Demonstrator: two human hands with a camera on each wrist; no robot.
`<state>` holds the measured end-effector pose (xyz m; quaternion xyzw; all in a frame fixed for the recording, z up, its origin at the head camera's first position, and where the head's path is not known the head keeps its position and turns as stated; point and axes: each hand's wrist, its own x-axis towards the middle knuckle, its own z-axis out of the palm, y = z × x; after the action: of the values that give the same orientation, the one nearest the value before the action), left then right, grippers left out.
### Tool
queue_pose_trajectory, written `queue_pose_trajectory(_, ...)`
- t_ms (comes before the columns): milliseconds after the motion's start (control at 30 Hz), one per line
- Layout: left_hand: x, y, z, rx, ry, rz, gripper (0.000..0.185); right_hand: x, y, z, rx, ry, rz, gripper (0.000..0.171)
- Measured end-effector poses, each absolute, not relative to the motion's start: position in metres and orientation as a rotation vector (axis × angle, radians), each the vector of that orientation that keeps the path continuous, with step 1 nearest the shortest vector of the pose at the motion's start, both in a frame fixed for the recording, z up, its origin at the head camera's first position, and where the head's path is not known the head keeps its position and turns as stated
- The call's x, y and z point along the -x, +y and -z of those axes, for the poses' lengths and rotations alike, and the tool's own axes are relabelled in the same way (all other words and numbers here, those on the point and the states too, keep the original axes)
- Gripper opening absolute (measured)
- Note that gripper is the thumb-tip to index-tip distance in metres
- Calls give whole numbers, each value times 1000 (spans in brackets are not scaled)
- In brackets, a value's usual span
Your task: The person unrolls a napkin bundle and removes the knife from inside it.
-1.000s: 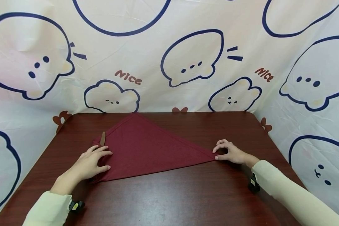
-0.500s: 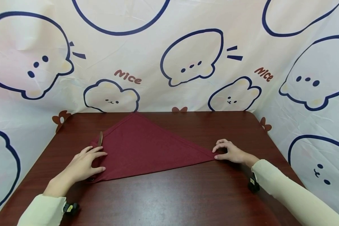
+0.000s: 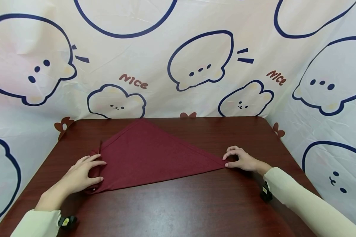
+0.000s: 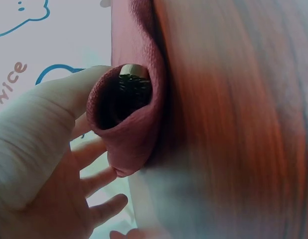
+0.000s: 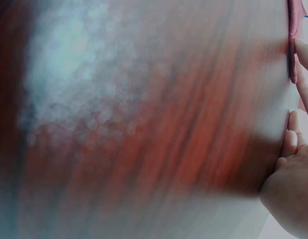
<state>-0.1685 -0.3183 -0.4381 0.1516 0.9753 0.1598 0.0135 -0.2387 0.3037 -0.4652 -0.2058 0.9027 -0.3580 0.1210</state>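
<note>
A: The left hand (image 3: 80, 176) lies on the left end of the dark red, triangle-folded cloth napkin (image 3: 154, 158), fingers stretched flat over a rolled edge. Why flat?

B: It reads as pressing, not pinching. The left wrist view shows the cloth wrapped into a tube (image 4: 129, 119) beside the thumb, with a dark object with a pale metal end (image 4: 133, 82) sitting inside. Flat fingers would keep that roll from springing loose.

A: A thin brownish tip (image 3: 100, 147) pokes out past the roll, at the far side.

B: Probably the same piece; I can't tell what it is.

A: And the right hand (image 3: 241, 160)?

B: It rests at the napkin's right corner, fingers lightly bent, thumb and forefinger tips meeting on the point. I judge it pins the corner so the fabric stays taut while the other end is worked.

A: The napkin itself?

B: Spread mid-counter on the reddish-brown wooden counter (image 3: 181, 207), apex pointing toward the cartoon-printed white backdrop sheet (image 3: 178, 65).
</note>
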Motion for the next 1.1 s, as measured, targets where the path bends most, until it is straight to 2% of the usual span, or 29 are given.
queue_pose_trajectory(1100,161,-343,443,-403,3002,-581,49,238,303,465,585,2630,1056,15)
